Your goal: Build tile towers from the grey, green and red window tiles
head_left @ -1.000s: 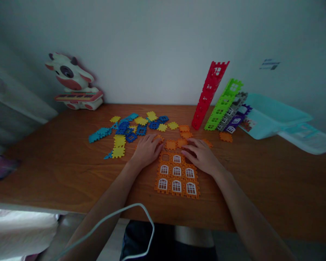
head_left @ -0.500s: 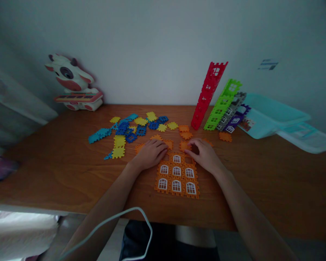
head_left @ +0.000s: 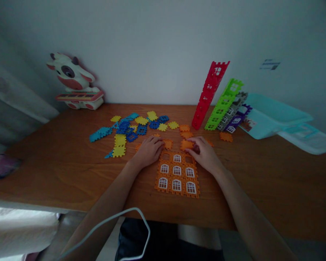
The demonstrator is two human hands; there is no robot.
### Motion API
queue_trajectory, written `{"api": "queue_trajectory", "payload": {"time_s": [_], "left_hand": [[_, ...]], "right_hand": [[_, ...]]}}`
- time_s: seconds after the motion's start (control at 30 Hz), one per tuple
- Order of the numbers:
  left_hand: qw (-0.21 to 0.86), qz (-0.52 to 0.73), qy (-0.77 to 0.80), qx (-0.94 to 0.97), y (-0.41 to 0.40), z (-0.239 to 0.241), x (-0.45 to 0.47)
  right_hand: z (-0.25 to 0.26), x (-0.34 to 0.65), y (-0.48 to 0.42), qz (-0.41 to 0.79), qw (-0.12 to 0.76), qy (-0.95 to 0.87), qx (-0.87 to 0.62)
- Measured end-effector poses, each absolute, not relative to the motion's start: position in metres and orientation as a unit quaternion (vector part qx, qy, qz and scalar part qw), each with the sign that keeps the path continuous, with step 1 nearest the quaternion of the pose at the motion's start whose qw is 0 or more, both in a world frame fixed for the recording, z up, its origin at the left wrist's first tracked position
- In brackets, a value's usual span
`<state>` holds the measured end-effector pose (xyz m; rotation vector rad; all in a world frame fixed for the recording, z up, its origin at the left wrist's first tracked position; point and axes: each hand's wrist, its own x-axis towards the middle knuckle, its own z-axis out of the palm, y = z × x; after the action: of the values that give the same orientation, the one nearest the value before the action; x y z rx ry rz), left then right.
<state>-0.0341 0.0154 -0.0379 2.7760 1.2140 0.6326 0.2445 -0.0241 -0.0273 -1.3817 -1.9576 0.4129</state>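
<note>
An orange building panel (head_left: 176, 177), made of linked square tiles with white window inserts, lies flat before me; two top-row frames lack white inserts. My right hand (head_left: 205, 151) pinches the right edge of a solid orange tile (head_left: 186, 145) between thumb and fingers, just above the panel's top right corner. Palm down at the panel's upper left rests my left hand (head_left: 150, 149), its fingers extended and their tips beside another orange tile (head_left: 167, 144). Part of an orange piece (head_left: 138, 146) shows from behind the left hand.
Yellow tiles (head_left: 119, 151) and blue tiles (head_left: 123, 127) are scattered at back left. A red tower (head_left: 209, 96), a green tower (head_left: 224, 105), grey and purple stacks and a turquoise bin (head_left: 277, 112) stand right. A cow toy keyboard (head_left: 76, 83) sits back left. A white cable (head_left: 119, 214) crosses the foreground.
My left hand has drawn slightly left, uncovering the orange tile and the panel's top left frame. My right hand stays at its tile, with more of the tile showing.
</note>
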Motion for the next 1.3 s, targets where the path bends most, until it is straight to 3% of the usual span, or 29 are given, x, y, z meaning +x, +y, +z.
{"api": "queue_trajectory", "payload": {"time_s": [0.37,0.57,0.73,0.9,1.1,1.3], "left_hand": [[-0.011,0.194,0.443,0.875,0.015,-0.032,-0.034],[0.007,0.191,0.466,0.864,0.015,-0.032,-0.034],[0.024,0.187,0.459,0.868,0.017,-0.033,-0.033],[0.053,0.238,0.461,0.853,0.017,-0.033,-0.033],[0.127,0.314,0.472,0.814,0.015,-0.034,-0.028],[0.228,0.431,0.490,0.723,0.011,-0.026,-0.016]], "right_hand": [[-0.027,0.242,-0.025,0.124,0.342,-0.763,-0.534],[-0.022,0.238,-0.029,0.119,0.393,-0.729,-0.548],[-0.017,0.234,-0.034,0.280,0.407,-0.700,-0.516],[-0.013,0.227,-0.039,0.463,0.314,-0.695,-0.452],[-0.015,0.219,-0.038,0.358,0.257,-0.764,-0.471],[-0.020,0.221,-0.031,0.268,0.302,-0.752,-0.522]]}}
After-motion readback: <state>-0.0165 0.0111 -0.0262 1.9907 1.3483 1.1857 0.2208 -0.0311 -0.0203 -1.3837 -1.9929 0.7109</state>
